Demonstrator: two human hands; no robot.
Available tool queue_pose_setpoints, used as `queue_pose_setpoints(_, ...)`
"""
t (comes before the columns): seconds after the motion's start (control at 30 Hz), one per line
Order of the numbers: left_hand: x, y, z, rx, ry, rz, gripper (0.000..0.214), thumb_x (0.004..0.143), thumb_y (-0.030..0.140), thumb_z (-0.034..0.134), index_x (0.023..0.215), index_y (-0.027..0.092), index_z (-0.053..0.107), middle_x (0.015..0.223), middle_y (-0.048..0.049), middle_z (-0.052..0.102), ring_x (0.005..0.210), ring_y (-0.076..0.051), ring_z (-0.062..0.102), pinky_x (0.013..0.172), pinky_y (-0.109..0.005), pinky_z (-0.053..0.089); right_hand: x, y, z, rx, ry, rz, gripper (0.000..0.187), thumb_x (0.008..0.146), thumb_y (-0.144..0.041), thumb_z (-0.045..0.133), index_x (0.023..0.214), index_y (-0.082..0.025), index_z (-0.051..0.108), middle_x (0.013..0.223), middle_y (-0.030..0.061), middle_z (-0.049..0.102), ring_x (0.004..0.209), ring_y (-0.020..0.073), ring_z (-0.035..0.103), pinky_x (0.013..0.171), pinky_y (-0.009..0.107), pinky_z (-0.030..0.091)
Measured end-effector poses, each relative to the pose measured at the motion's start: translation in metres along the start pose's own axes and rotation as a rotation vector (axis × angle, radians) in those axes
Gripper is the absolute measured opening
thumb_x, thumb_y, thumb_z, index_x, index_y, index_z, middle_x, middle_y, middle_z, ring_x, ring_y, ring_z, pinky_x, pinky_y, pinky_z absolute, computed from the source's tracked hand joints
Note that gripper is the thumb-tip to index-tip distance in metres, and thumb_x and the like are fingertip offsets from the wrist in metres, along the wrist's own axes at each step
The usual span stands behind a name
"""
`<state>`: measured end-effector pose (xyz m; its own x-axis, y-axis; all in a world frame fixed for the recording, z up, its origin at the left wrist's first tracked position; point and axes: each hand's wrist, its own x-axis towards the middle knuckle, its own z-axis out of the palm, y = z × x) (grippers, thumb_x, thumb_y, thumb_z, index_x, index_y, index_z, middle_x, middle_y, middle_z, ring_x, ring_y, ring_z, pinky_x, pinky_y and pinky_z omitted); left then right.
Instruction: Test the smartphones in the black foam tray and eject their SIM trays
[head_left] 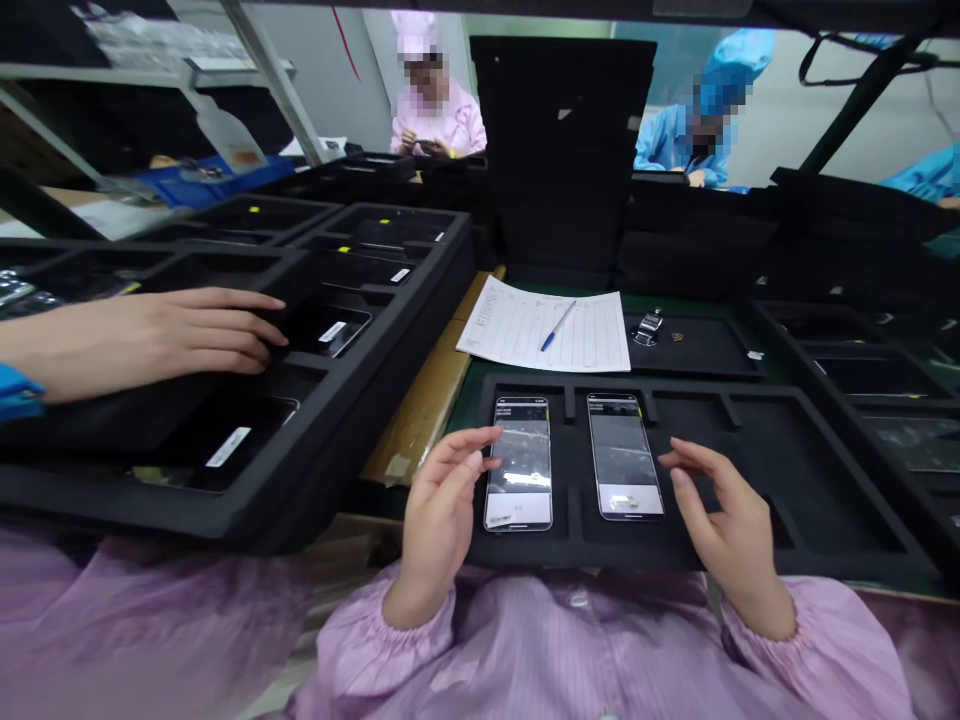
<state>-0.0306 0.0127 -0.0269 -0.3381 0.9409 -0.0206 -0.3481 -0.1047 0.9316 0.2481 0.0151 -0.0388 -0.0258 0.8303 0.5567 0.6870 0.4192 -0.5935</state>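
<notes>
Two phones lie side by side, screens lit, in a black foam tray [810,470] in front of me. My left hand [439,520] hovers at the left edge of the left phone [519,462], fingers loosely curled and apart, holding nothing. My right hand [724,525] is just right of the right phone [625,455], fingers spread and empty, fingertips close to its edge.
Another person's hand [157,338] reaches from the left over a stacked black tray [360,380] of phones. A paper form [547,330] with a blue pen [558,326] lies behind my tray. More trays stand at the right [885,400]. Co-workers sit beyond a black upright panel [562,150].
</notes>
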Motion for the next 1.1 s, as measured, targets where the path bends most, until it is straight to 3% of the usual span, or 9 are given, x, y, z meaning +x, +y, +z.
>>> queue_pose_setpoints(0.33,-0.0001,-0.0004,0.0023,-0.014,0.011,0.019,0.016,0.079,0.029,0.073,0.091,0.020,0.076,0.105,-0.0074,0.074,0.104,-0.021,0.065,0.083,-0.029,0.055,-0.0005,-0.0002,-0.0007,0.015,-0.053,0.068,0.026,0.097,-0.033,0.053,0.117,-0.021,0.064,0.100,0.0061,0.075,0.086,0.0202,0.073,0.079,0.032,0.060)
queue_pose_setpoints(1.1,-0.0013,0.0000,0.0032,0.007,-0.004,0.030,0.016,0.079,0.029,0.072,0.092,0.020,0.076,0.105,-0.0080,0.074,0.103,-0.021,0.065,0.083,-0.030,0.054,0.0004,0.0018,0.0001,0.008,-0.136,0.060,0.028,0.098,-0.036,0.052,0.117,-0.020,0.064,0.101,0.0069,0.075,0.090,0.0208,0.073,0.079,0.032,0.058)
